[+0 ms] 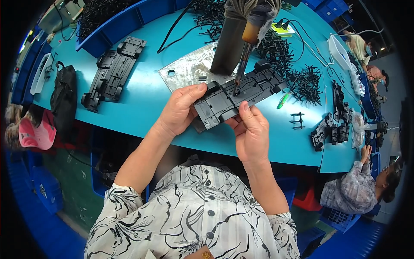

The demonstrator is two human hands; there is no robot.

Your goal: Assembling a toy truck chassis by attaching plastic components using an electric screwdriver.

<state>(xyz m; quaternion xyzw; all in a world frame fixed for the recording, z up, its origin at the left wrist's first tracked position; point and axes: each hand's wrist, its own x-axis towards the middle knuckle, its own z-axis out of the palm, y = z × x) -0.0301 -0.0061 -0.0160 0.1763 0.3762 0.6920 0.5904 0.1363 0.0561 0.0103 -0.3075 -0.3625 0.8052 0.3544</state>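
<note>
Between both hands I hold a black plastic toy car chassis (254,90), tilted, its molded side facing up. My left hand (179,108) grips its near left corner, thumb on top. My right hand (250,131) pinches the near long edge, thumb on top and fingers beneath. The tip of a soldering iron (242,64) with a yellowish handle, mounted on an upright metal post (228,47), comes down onto the chassis or just above it; contact is hard to tell. Under the chassis lies a metal base plate (185,69).
Another black chassis (114,73) lies to the left on the turquoise table (148,103). Piles of small black parts (304,84) are at the right, near a green tool (283,101). More chassis (332,129) sit farther right, close to a co-worker (353,187). A blue bin (129,26) stands behind.
</note>
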